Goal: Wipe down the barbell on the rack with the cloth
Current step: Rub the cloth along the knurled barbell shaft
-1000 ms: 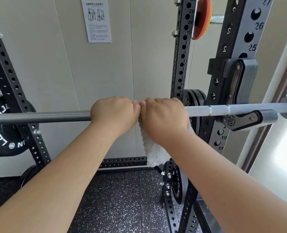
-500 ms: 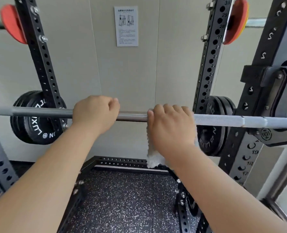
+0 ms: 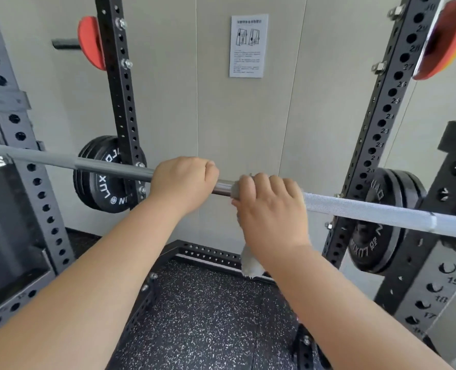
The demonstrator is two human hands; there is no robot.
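Note:
A grey steel barbell [image 3: 368, 209] lies across the black rack from left to right at chest height. My left hand [image 3: 183, 182] grips the bar near its middle, fingers curled over the top. Just to its right, my right hand [image 3: 271, 206] wraps a white fluffy cloth [image 3: 249, 264] around the bar. The cloth's loose end hangs down below my right wrist. A short shiny stretch of bar [image 3: 223, 186] shows between the two hands. Most of the cloth is hidden under my right hand.
Black perforated rack uprights stand at the back left [image 3: 120, 102] and back right [image 3: 387, 129], with nearer posts at both edges. Black weight plates [image 3: 101, 180] hang on the left and more plates [image 3: 381, 231] on the right. Speckled rubber floor [image 3: 203, 324] lies below.
The view has swung left and the bar now looks tilted. My hands, touching a second ago, then spread apart, and now sit close again with a short gap of bar between them.

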